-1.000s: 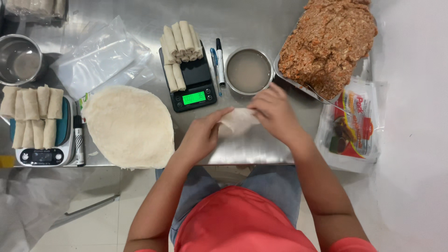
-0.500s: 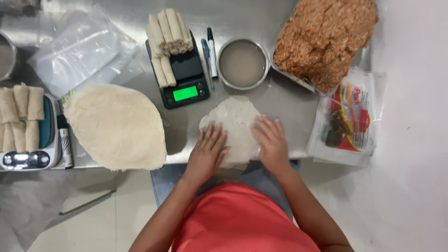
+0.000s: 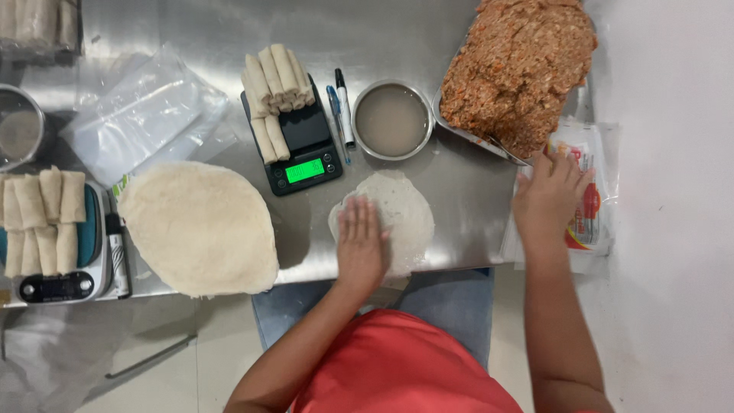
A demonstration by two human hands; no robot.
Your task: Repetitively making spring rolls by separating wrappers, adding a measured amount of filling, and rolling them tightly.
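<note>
we now see the right hand off the round wrapper, spread open by the tray of minced filling, suggesting a scoop comes next; the left hand stays flat, fingers together, pinning the wrapper on the steel desk, scales and rolled pieces nearby.

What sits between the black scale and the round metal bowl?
Two pens lie side by side between the black scale and the metal bowl, seen in the head view.
</note>
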